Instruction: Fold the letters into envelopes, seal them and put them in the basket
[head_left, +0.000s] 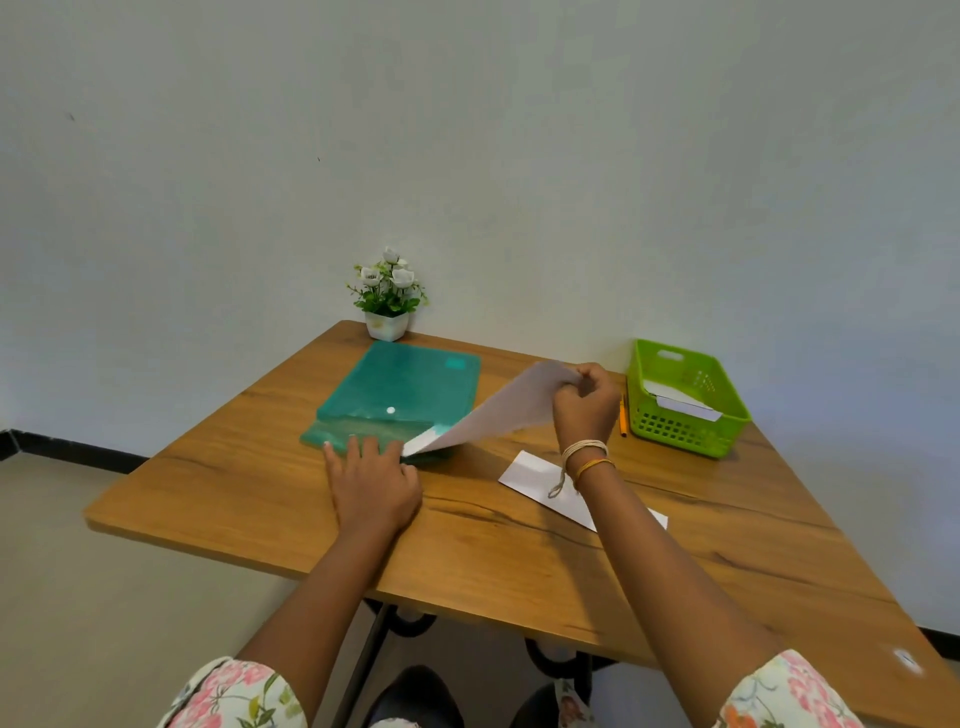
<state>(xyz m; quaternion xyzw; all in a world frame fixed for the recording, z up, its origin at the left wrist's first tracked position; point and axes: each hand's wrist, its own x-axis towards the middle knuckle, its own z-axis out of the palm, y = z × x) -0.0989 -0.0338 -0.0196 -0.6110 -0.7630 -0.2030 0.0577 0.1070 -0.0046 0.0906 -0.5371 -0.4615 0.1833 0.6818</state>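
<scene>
One wide-angle view only, worn on the person's head, facing forward and down over the wooden tabletop (519, 545). It sits close above the near edge, so both forearms reach in from the bottom of the frame. The far wall (467, 130) fills the upper half. Straight lines bow toward the edges. The floor (78, 571) shows at lower left, below the tabletop.

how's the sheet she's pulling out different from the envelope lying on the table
The sheet is lifted at a slant, one end pinched by the right hand and the other still in the green folder; the envelope lies flat on the table, untouched. The sheet looks larger, the envelope narrower and partly hidden by the right forearm. Both are white paper.
</scene>
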